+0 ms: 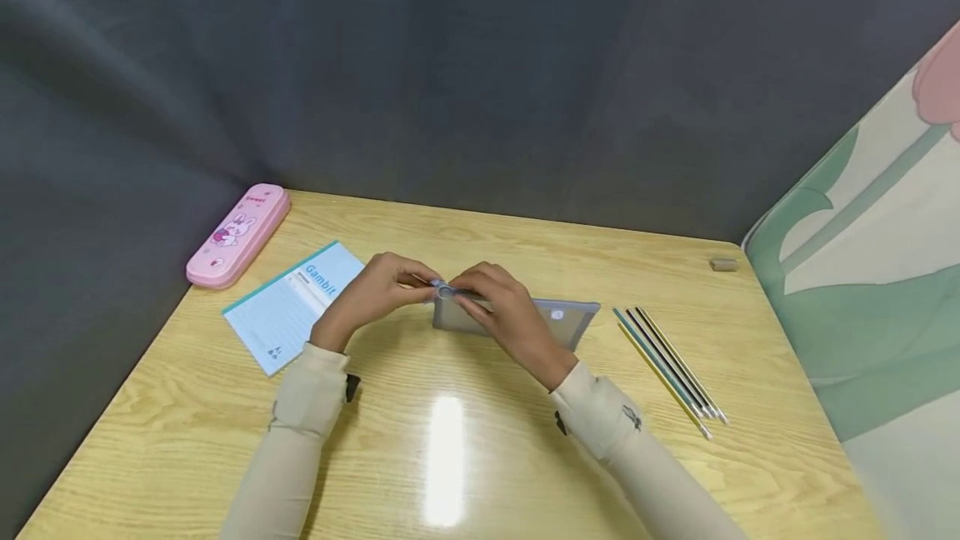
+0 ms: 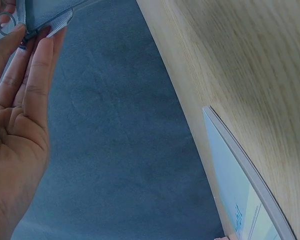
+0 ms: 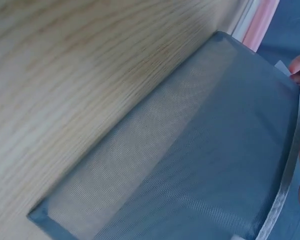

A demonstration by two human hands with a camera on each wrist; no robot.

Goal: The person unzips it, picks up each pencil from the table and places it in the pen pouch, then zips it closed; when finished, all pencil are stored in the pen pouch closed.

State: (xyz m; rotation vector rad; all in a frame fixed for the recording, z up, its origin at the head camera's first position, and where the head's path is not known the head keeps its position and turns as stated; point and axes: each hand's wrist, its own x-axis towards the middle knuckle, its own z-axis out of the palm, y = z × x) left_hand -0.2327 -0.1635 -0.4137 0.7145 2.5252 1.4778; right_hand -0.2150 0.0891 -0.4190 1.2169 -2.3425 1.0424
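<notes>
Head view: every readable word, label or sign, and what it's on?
"Gambit": blue notebook.
Notebook's corner mark and smaller print: too small to read.
Pink case: lettering too small to read surely.
Mesh pouch: round white badge, unreadable.
Right cuff: dark mark, unreadable.

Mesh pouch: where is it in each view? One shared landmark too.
Head: mesh pouch lies just below centre, reaching right, partly behind the right hand.
Left wrist: upper left, cut off by the top edge.
Right wrist: large, across the middle, cut off by the bottom edge.
Landmark: wooden tabletop, on the right in left wrist, upper left in right wrist.
</notes>
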